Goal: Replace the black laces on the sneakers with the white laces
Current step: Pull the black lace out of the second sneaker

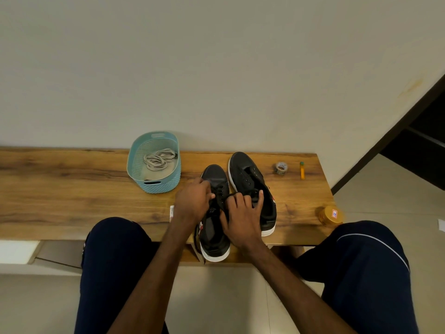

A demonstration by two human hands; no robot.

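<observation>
Hands: close together over the near sneaker [214, 177]; left hand [192, 201] pinches its black lace [231, 195] at the eyelets, right hand [243, 213] holds the loop.
Jar [331, 215]: right, front edge.
Far sneaker [243, 169]: just beside, eyelets bare.
White laces [157, 160]: coiled in the basket [159, 186], left.
Tape [281, 168], marker [302, 170]: far right.

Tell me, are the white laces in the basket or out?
In. The white laces lie coiled on the floor of the blue basket.
</observation>
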